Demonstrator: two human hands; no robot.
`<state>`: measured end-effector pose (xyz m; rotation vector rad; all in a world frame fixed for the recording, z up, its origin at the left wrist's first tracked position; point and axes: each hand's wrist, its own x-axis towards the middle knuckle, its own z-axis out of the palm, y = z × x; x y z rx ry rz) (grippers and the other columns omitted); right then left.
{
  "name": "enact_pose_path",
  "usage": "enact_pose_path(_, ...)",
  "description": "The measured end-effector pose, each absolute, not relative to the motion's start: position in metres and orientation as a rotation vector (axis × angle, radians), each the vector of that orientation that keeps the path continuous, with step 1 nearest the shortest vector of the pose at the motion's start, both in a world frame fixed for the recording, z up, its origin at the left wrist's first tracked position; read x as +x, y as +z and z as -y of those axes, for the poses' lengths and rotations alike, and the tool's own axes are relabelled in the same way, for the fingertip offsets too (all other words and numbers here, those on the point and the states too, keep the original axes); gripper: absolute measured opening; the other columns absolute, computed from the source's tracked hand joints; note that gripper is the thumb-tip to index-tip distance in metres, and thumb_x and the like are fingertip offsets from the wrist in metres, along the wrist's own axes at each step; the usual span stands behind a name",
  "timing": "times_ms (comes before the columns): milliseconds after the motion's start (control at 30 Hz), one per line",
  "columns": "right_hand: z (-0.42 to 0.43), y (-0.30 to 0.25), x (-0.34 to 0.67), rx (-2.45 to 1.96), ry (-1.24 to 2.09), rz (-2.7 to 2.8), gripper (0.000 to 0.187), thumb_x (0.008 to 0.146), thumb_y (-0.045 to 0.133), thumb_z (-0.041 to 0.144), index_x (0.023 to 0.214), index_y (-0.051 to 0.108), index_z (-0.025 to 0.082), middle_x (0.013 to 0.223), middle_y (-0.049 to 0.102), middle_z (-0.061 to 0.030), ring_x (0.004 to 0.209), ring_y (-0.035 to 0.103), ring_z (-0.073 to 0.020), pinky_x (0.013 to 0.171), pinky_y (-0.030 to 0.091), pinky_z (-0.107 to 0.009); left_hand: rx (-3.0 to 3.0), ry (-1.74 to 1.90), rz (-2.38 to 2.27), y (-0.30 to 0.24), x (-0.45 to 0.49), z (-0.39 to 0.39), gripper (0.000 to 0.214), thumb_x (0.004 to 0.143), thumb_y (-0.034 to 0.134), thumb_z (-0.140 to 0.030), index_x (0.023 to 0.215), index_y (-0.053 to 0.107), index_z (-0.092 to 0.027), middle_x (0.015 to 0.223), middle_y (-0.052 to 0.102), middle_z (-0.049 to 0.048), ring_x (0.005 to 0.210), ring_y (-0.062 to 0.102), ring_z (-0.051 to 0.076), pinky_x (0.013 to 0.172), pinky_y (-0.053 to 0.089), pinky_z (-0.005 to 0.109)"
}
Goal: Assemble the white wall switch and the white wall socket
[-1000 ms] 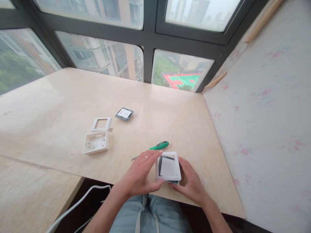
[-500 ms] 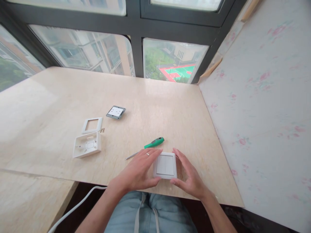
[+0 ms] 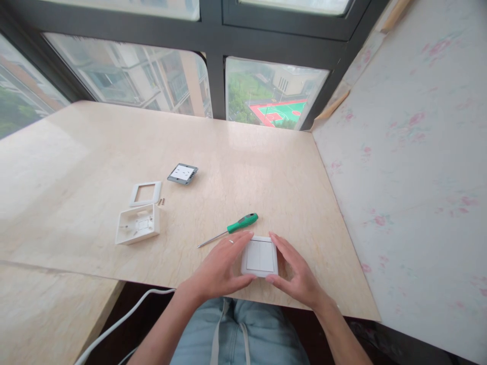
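A white two-panel wall switch [image 3: 260, 255] lies face up near the front edge of the counter. Around its left side my left hand [image 3: 224, 266] is closed, fingertips at the top edge and thumb at the bottom edge. My right hand [image 3: 297, 268] grips the right side the same way. Just beyond my left hand rests a screwdriver [image 3: 243, 223] with a green handle, its shaft pointing left toward me. The underside of the switch is hidden.
To the left are a white open mounting box [image 3: 137, 225], a white square frame [image 3: 146, 193], several small screws [image 3: 161, 201] and a socket insert [image 3: 183, 173]. A white cable [image 3: 125, 317] hangs below the counter. Windows stand behind; a flowered wall [image 3: 403, 177] bounds the right.
My right fingers and thumb have closed in on the switch's right edge. The view has shifted slightly; the other items stay put.
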<state>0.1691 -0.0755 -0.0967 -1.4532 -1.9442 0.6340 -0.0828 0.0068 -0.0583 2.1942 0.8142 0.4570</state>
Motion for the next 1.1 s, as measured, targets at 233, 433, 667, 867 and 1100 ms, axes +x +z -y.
enact_pose_path(233, 0.075, -0.095, 0.168, -1.496, 0.717, 1.883, 0.084, 0.087, 0.070, 0.047, 0.158, 0.029, 0.029, 0.159, 0.043, -0.0122, 0.144, 0.045, -0.0329, 0.118, 0.040, -0.056, 2.130, 0.433, -0.842, -0.060, -0.082, -0.009, 0.085, 0.082, 0.075, -0.041, 0.155, 0.033, -0.030, 0.155, 0.046, 0.0127, 0.141, 0.047, 0.034, 0.114, 0.041, 0.056)
enact_pose_path(433, 0.075, -0.094, 0.168, -1.506, 0.728, 1.897, 0.084, 0.087, 0.070, 0.047, 0.157, 0.028, 0.028, 0.159, 0.042, -0.0121, 0.145, 0.043, -0.0329, 0.118, 0.039, -0.056, 2.106, 0.404, -0.837, -0.063, -0.083, -0.007, 0.092, 0.080, 0.077, -0.037, 0.157, 0.027, -0.029, 0.159, 0.041, 0.0129, 0.144, 0.041, 0.033, 0.118, 0.036, 0.055)
enact_pose_path(667, 0.075, -0.094, 0.168, -1.491, 0.691, 1.953, 0.095, 0.084, 0.072, 0.054, 0.159, 0.020, 0.027, 0.160, 0.040, -0.0154, 0.145, 0.042, -0.0356, 0.118, 0.038, -0.057, 2.142, 0.493, -0.878, -0.085, -0.080, 0.000, 0.105, 0.074, 0.077, -0.023, 0.159, 0.016, -0.027, 0.158, 0.039, 0.0159, 0.145, 0.039, 0.036, 0.117, 0.034, 0.057)
enact_pose_path(867, 0.076, -0.098, 0.166, -1.552, 0.682, 1.923, 0.106, 0.078, 0.080, 0.044, 0.160, 0.015, 0.029, 0.160, 0.039, -0.0148, 0.145, 0.042, -0.0347, 0.117, 0.039, -0.057, 2.141, 0.560, -0.919, -0.092, -0.077, 0.005, 0.110, 0.072, 0.078, -0.021, 0.159, 0.010, -0.026, 0.157, 0.039, 0.0177, 0.143, 0.040, 0.036, 0.115, 0.036, 0.058)
enact_pose_path(1100, 0.077, -0.107, 0.167, -1.547, 0.669, 1.849, 0.099, 0.078, 0.080, 0.033, 0.159, 0.023, 0.028, 0.157, 0.045, -0.0141, 0.143, 0.046, -0.0334, 0.116, 0.041, -0.055, 2.063, 0.669, -1.013, -0.096, -0.077, 0.012, 0.105, 0.072, 0.077, -0.022, 0.158, 0.018, -0.026, 0.150, 0.048, 0.0160, 0.136, 0.048, 0.037, 0.111, 0.042, 0.057)
